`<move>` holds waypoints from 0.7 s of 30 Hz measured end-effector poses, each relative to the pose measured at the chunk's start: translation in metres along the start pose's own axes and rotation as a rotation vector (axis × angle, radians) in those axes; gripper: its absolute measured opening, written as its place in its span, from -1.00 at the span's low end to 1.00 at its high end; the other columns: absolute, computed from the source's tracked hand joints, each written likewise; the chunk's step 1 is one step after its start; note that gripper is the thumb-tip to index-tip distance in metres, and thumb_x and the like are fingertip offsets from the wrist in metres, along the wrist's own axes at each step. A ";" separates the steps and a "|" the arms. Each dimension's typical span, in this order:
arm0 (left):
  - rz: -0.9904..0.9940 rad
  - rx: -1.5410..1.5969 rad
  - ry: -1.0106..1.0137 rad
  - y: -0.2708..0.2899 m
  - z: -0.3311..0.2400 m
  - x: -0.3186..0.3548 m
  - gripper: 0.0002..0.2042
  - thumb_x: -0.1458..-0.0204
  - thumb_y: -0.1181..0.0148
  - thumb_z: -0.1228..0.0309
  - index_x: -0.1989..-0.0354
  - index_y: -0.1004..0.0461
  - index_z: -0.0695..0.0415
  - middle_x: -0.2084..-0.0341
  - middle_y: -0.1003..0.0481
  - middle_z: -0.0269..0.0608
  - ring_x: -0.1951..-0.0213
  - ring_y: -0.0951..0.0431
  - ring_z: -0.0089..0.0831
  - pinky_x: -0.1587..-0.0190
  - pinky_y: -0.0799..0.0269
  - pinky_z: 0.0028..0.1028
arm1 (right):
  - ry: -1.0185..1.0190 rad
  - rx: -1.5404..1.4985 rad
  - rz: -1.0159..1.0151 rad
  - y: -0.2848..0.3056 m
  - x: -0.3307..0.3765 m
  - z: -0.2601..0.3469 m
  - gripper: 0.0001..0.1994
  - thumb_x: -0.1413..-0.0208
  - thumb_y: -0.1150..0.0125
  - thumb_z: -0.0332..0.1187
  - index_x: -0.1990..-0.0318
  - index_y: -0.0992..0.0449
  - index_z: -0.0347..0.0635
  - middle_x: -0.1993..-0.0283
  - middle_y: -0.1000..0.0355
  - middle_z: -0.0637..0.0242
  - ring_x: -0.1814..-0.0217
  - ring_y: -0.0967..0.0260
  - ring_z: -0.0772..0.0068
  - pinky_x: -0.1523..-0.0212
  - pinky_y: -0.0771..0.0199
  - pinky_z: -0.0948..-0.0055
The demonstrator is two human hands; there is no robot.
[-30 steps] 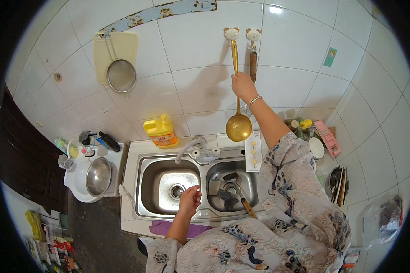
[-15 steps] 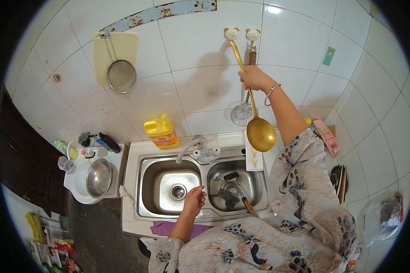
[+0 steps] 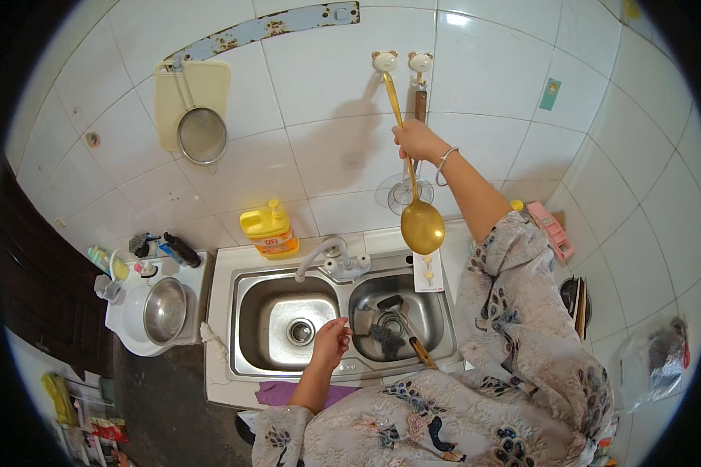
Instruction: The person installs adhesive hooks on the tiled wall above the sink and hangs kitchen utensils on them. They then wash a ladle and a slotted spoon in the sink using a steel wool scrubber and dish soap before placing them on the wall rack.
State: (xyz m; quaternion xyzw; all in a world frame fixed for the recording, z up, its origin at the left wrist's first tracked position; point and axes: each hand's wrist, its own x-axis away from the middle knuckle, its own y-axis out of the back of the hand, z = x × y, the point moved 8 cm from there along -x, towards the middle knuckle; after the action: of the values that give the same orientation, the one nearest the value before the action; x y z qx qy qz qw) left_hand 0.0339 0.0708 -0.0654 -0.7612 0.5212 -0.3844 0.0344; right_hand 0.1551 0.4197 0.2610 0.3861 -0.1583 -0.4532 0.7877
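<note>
From the head view, your right hand [image 3: 420, 140] grips a golden ladle [image 3: 422, 226] midway along its handle, the bowl hanging below your grasp, the upper tip at a bear-shaped hook [image 3: 384, 61]; your left hand [image 3: 332, 342], loosely open, hovers near the sink's divider [image 3: 344, 303].

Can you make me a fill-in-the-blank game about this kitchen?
1. The right grip holds a ladle coloured ____.
2. The sink has ____ basins.
3. The cloth in front of the sink is ____.
4. The yellow jug stands to the ____ of the faucet.

Missing words: gold; two; purple; left.
</note>
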 end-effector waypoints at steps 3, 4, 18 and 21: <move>0.014 0.006 -0.003 -0.001 0.002 -0.003 -0.79 -0.08 -0.01 0.36 0.14 -0.35 0.14 0.56 -0.41 -0.31 0.66 -0.27 -0.65 0.68 -0.13 -0.67 | 0.161 0.507 -0.170 -0.006 -0.023 -0.020 -0.68 -0.15 0.12 -0.25 0.33 -0.40 -0.40 0.47 -0.42 -0.04 0.44 -0.40 0.03 0.38 -0.41 0.18; 0.020 0.009 -0.005 -0.001 0.003 -0.004 -0.79 -0.08 -0.01 0.36 0.14 -0.35 0.14 0.56 -0.41 -0.31 0.66 -0.27 -0.65 0.68 -0.13 -0.67 | 0.114 0.451 -0.283 -0.004 -0.027 -0.029 -0.68 -0.14 0.11 -0.25 0.31 -0.40 -0.41 0.43 -0.42 -0.07 0.37 -0.40 -0.04 0.31 -0.40 0.14; -0.048 0.015 -0.009 0.010 0.007 0.009 -0.79 -0.08 -0.01 0.36 0.13 -0.36 0.12 0.56 -0.40 -0.32 0.66 -0.27 -0.65 0.68 -0.13 -0.67 | -0.033 0.122 -0.426 -0.014 -0.022 -0.022 -0.68 -0.12 0.08 -0.20 0.31 -0.42 -0.36 0.31 -0.42 -0.12 0.23 -0.37 -0.14 0.18 -0.37 0.07; -0.050 0.018 -0.001 0.009 0.008 0.007 -0.79 -0.08 -0.02 0.36 0.13 -0.36 0.12 0.57 -0.40 -0.32 0.66 -0.27 -0.65 0.68 -0.12 -0.66 | 0.044 0.106 -0.409 -0.018 -0.034 -0.043 -0.67 -0.10 0.07 -0.20 0.38 -0.41 -0.37 0.43 -0.40 -0.03 0.35 -0.39 -0.01 0.28 -0.38 0.14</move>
State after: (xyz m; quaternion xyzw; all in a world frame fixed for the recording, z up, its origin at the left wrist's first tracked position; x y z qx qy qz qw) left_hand 0.0331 0.0579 -0.0714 -0.7738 0.4986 -0.3894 0.0318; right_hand 0.1517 0.4625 0.2229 0.4609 -0.0827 -0.5862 0.6612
